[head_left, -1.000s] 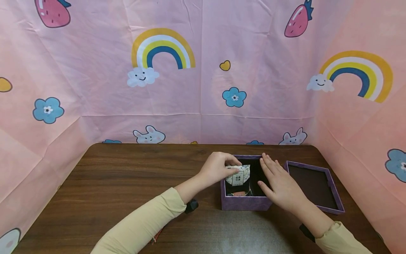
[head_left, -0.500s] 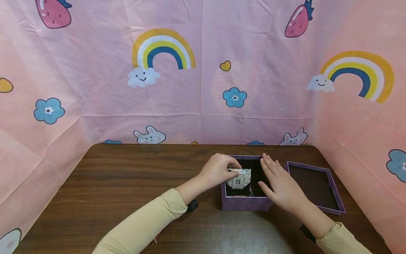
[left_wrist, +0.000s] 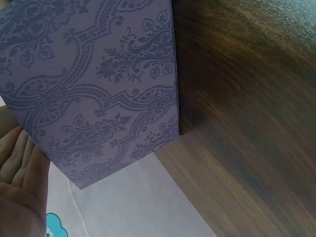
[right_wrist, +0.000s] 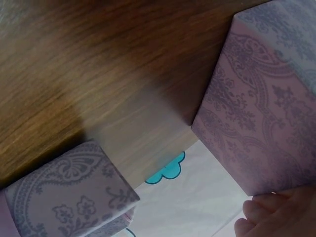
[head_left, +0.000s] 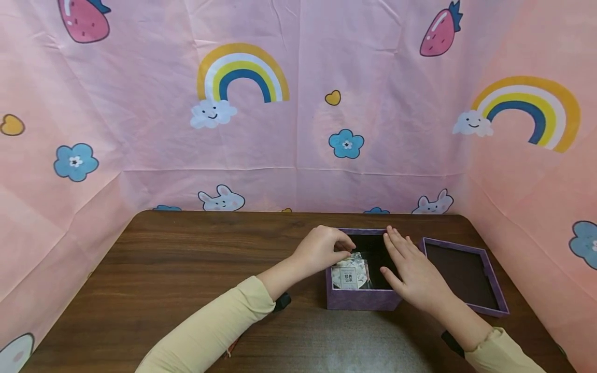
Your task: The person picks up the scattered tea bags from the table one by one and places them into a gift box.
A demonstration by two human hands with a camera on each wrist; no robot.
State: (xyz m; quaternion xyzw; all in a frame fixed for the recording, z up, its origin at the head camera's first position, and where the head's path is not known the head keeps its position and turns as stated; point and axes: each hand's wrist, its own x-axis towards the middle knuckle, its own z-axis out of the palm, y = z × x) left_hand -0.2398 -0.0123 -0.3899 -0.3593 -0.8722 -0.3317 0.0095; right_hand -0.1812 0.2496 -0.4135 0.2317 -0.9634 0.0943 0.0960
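Observation:
A purple patterned box (head_left: 364,299) stands without its lid on the table, dark inside. In its left part lies a round, pale floral-wrapped packet (head_left: 349,275) with a label of printed characters. My left hand (head_left: 322,248) reaches over the left rim, thumb and finger parted just above the packet's top edge; contact there is hard to make out. Along the right rim rests my right hand (head_left: 415,274), its fingers straight. The left wrist view shows the box's patterned side (left_wrist: 98,89); the right wrist view has my right fingertips (right_wrist: 266,210) by the box's top edge.
The purple-rimmed lid (head_left: 499,290) lies inside up to the right of the box. Wooden tabletop (head_left: 186,269) stretches away to the left. A pink printed cloth (head_left: 298,129) hangs behind and at both sides.
The packet has tipped down and dropped lower in the box, out from between the left thumb and finger. Both hands have stayed nearly in place.

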